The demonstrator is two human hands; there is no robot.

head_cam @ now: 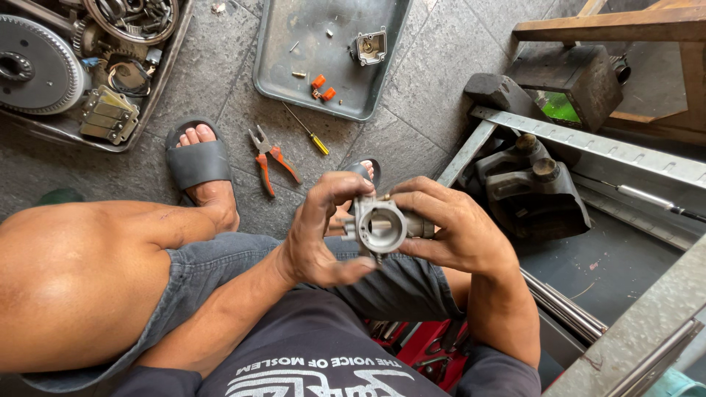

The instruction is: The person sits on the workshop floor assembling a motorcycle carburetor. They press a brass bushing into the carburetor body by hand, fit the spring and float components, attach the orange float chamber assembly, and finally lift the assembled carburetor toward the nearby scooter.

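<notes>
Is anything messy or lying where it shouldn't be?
Yes. Orange-handled pliers and a yellow-handled screwdriver lie loose on the floor beside the sandalled foot, outside the grey tray. Both hands hold a metal engine part, which looks undamaged.

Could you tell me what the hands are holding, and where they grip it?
Both hands hold a grey carburetor body: left hand and right hand on opposite sides.

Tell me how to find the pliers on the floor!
Start at the grey metal tray on the stone floor, above the person's knees. Just below it, beside the foot in a dark sandal, lie the pliers. Their orange handles spread apart, unlike the thin yellow-handled screwdriver next to them.
</notes>
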